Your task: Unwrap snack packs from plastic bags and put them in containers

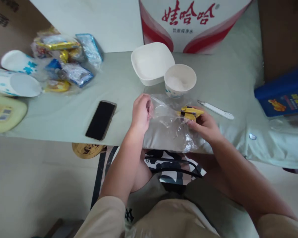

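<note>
My left hand pinches the edge of a clear plastic bag near the front of the table. On the bag's other side, my right hand grips a small yellow packet with dark markings, at the bag or partly inside it; I cannot tell which. The bag is crumpled and hangs toward the table's front edge. Just behind it stands a paper cup with something white in it. A white square bowl touches the cup at its left. To the right lies a white-handled knife-like tool.
A black phone lies left of my hands. Wrapped snacks, paper cups and a pale yellow bottle crowd the left end. A white and red carton stands at the back, a blue package at right.
</note>
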### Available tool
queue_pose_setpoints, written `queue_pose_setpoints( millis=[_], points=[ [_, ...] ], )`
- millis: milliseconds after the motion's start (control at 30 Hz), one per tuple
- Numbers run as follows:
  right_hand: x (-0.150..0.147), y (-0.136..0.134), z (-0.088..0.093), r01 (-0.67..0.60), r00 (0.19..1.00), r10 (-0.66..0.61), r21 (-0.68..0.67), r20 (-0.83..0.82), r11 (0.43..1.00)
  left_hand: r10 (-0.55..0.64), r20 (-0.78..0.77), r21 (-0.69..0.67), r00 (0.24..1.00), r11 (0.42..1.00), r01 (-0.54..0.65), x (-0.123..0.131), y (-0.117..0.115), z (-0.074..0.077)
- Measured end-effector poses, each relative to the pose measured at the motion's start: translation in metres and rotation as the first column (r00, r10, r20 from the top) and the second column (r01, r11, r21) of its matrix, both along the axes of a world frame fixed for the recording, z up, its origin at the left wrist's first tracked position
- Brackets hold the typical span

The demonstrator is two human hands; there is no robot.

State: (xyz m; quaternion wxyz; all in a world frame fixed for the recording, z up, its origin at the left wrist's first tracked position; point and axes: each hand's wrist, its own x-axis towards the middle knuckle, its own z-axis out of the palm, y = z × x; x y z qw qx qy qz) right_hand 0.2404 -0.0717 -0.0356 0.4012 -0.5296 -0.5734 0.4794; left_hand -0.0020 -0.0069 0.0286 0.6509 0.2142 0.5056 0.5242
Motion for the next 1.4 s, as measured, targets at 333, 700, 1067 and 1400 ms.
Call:
queue_pose_setpoints(
  millis=[333, 700, 1067, 1400],
  points=[
    [-0.008, 0.008, 0.010, 0.007, 0.997, -0.003, -0.041, 0.083, 0.999, -0.014, -0.076, -0.003, 0.997, 1.000, 0.014, -0.037, -0.003, -0.004],
    [-0.047, 0.060, 0.117, 0.184, 0.858, -0.466, 0.718, 0.216, 0.671, -0.075, -0.377, 0.061, 0.923, 0.993, 0.105, -0.048, -0.006, -0.006],
    [-0.141, 0.238, 0.109, -0.568, 0.370, 0.068, 0.167, 0.927, 0.806, -0.095, -0.366, 0.074, 0.926, 0.989, 0.131, -0.048, 0.003, -0.008],
    [-0.136, 0.256, 0.094, -0.443, 0.461, 0.163, 0.067, 0.872, 0.894, -0.138, -0.374, 0.084, 0.917, 0.980, 0.182, -0.045, 0.006, -0.008]
  ],
)
